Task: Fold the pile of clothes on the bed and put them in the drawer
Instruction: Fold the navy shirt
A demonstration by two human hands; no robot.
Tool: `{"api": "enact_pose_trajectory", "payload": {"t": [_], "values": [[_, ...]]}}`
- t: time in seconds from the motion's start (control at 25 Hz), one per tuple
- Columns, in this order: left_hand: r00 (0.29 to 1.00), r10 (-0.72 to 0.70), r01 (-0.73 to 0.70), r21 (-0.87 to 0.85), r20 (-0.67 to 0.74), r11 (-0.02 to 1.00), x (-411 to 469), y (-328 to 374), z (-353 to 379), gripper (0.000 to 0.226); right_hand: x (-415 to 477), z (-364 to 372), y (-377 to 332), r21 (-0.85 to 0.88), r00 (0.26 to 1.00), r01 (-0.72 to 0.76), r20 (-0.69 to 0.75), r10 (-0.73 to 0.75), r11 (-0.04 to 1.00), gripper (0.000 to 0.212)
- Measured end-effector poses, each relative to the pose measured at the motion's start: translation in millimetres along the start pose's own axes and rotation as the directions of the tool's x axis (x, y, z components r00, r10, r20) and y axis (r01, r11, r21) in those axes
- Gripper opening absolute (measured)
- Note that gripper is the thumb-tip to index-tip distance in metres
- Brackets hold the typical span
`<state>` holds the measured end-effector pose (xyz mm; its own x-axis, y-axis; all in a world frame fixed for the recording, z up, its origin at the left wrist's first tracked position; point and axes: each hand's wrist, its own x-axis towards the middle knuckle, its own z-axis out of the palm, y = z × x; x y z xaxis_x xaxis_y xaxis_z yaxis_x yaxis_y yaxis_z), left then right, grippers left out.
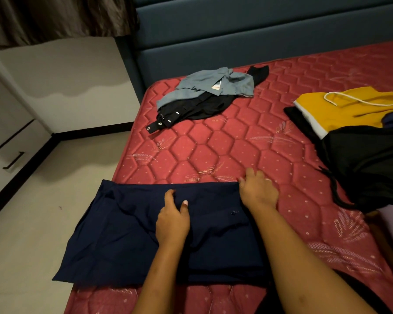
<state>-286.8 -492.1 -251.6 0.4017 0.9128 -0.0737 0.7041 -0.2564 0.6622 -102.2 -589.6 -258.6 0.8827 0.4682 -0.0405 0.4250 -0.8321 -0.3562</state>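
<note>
A navy blue garment [127,236] lies spread flat across the near left part of the red quilted mattress [225,143], its left end hanging over the bed's edge. My left hand [173,218] rests on the middle of it, thumb and fingers pinching a small ridge of the cloth. My right hand [258,189] lies at the garment's far right corner, fingers curled over its edge. A grey shirt on dark clothes [204,96] lies crumpled near the headboard. At the right sits a pile with a yellow garment [345,107] and black clothes [368,164].
White drawers with a black handle [14,159] stand at the left across a strip of pale floor [32,234]. A dark blue padded headboard [236,37] runs along the far side. Curtains hang at the upper left.
</note>
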Motion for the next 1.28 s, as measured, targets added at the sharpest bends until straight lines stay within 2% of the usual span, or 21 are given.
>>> {"api": "enact_pose_trajectory", "payload": {"t": [0.04,0.12,0.2,0.28,0.36,0.44,0.48,0.56,0.64,0.68,0.8,0.92,1.0,1.08,1.2,1.28], "values": [[0.998,-0.023,0.022,0.028,0.053,0.999,-2.9,1.2,0.1,0.052,-2.9,4.3,-1.2,-0.025,0.999,0.03,0.022,-0.029,0.999,0.038],[0.989,-0.033,0.001,0.224,0.141,0.975,-12.9,5.9,7.9,0.064,-4.5,12.3,-2.0,-0.036,0.999,0.039,0.035,-0.038,0.999,0.039],[0.991,0.045,-0.095,0.417,0.128,0.904,-26.9,8.2,18.1,0.07,-1.0,16.5,-1.0,-0.012,1.0,0.019,0.005,-0.019,1.0,0.032],[0.991,0.113,-0.133,0.446,0.072,0.885,-30.9,3.5,21.6,0.069,2.6,16.8,0.5,0.01,1.0,-0.019,-0.018,0.019,1.0,0.028],[0.988,0.137,-0.153,0.328,0.073,0.932,-22.9,-2.2,19.1,0.062,6.2,14.7,1.3,0.052,0.997,-0.065,-0.026,0.067,0.997,0.04],[0.978,0.141,-0.16,0.125,0.151,0.979,-11.6,-8.4,13.4,0.045,6.7,11.0,-0.1,0.071,0.996,-0.077,-0.043,0.08,0.994,0.045],[0.97,0.125,-0.126,-0.006,0.21,0.992,-5.9,-11.0,8.1,0.038,6.5,8.8,-1.7,0.068,0.996,-0.067,-0.055,0.071,0.995,0.042],[0.924,0.082,0.019,-0.257,0.375,0.966,2.4,-18.6,-6.3,0.037,5.3,5.3,-6.1,0.069,0.995,-0.045,-0.086,0.051,0.997,0.035],[0.858,0.081,0.121,-0.352,0.507,0.928,4.2,-26.2,-13.8,0.05,3.0,4.6,-8.0,0.09,0.994,-0.042,-0.094,0.05,0.995,0.036],[0.863,0.085,0.103,-0.337,0.499,0.936,4.2,-29.3,-12.6,0.053,1.4,5.4,-8.1,0.095,0.996,-0.04,-0.081,0.047,0.995,0.039],[0.931,0.159,-0.069,-0.269,0.328,0.961,-4.7,-23.7,-0.1,0.039,-3.9,10.5,-8.5,0.086,0.998,-0.029,-0.049,0.033,0.996,0.045],[0.928,0.209,-0.052,-0.447,0.309,0.893,-9.8,-14.1,1.8,0.032,-7.1,13.3,-11.6,0.103,0.999,0.003,-0.05,0.002,0.995,0.047],[0.923,0.23,-0.03,-0.539,0.308,0.842,-3.5,-10.0,-10.8,0.038,-9.1,12.6,-17.9,0.162,0.997,0.072,-0.019,-0.07,0.984,0.049],[0.926,0.245,-0.045,-0.561,0.287,0.827,7.7,-8.4,-36.7,0.044,-18.5,11.7,-32.5,0.153,0.969,0.24,0.024,-0.247,0.958,0.054],[0.92,0.29,-0.11,-0.539,0.262,0.835,27.3,-18.1,-99.0,0.052,-46.5,4.3,-71.8,0.121,0.843,0.521,0.081,-0.532,0.845,0.058],[0.933,0.292,-0.163,-0.473,0.213,0.866,43.6,-38.5,-143.2,0.056,-69.5,4.8,-98.3,0.103,0.748,0.649,0.095,-0.657,0.754,0.067]]}}
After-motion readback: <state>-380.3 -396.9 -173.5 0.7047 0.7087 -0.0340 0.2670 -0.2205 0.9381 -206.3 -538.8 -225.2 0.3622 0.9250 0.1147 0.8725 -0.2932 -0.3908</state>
